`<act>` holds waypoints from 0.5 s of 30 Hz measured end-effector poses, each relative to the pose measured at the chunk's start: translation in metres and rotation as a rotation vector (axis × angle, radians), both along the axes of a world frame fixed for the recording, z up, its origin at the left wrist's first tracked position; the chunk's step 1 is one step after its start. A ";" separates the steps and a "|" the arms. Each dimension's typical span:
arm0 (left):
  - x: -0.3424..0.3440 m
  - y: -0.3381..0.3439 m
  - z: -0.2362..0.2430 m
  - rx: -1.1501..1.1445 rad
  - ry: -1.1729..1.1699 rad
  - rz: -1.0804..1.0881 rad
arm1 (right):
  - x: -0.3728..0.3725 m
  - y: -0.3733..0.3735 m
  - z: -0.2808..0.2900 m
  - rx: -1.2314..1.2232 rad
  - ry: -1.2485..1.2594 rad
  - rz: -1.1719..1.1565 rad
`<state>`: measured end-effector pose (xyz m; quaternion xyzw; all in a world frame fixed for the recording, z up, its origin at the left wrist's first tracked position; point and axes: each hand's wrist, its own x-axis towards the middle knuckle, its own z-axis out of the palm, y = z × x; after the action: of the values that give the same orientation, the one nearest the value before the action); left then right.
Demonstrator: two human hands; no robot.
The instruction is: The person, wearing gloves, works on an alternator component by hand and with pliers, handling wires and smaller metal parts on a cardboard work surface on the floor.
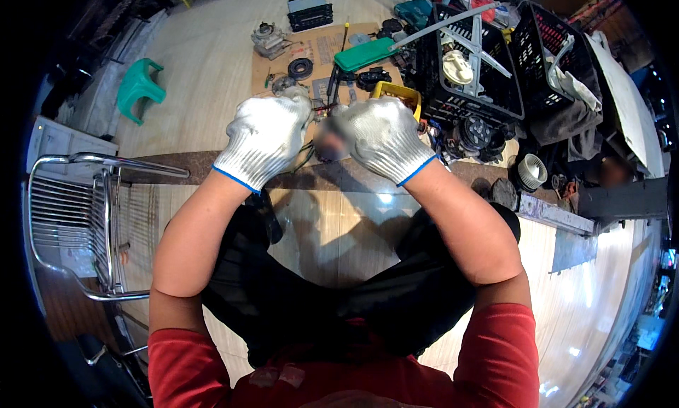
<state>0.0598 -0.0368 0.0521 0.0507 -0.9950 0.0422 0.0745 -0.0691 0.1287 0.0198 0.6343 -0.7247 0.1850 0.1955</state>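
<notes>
Both my hands wear white knitted gloves with blue cuffs and are raised side by side in front of me. My left hand (263, 134) is closed, fingers curled inward. Close to its right, my right hand (387, 136) is closed too. Whatever they hold is hidden by the gloves and too small to name. Thin dark wires (304, 155) show below and between the hands. Just beyond them a cardboard sheet (318, 44) on the floor bears a black ring-shaped part (300, 69), a metal mechanical part (269, 40) and a yellow tray (407, 93).
Black plastic crates (470, 100) with loose parts stand at the far right, near a white fan wheel (532, 172). A green flat piece (364, 55) lies beside them. A green stool (141, 90) and a metal-framed chair (78, 217) are on the left.
</notes>
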 end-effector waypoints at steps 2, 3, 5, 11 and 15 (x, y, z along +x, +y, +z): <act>-0.001 0.000 -0.002 0.053 0.037 0.033 | 0.001 -0.002 -0.009 -0.042 -0.043 -0.035; -0.002 0.001 -0.001 0.112 0.055 0.068 | 0.001 -0.002 -0.013 -0.064 -0.064 -0.053; -0.006 0.006 0.003 0.231 0.090 0.131 | 0.001 -0.001 -0.019 -0.122 -0.170 -0.057; -0.002 -0.001 0.010 0.718 0.083 0.230 | 0.006 0.002 -0.015 -0.051 -0.368 -0.045; -0.003 -0.003 0.017 1.129 -0.014 0.209 | -0.022 0.001 -0.028 -0.049 -0.423 0.147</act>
<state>0.0567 -0.0393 0.0686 0.1803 -0.8534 -0.4884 0.0247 -0.0912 0.1293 -0.0077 0.6276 -0.6967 0.3451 0.0404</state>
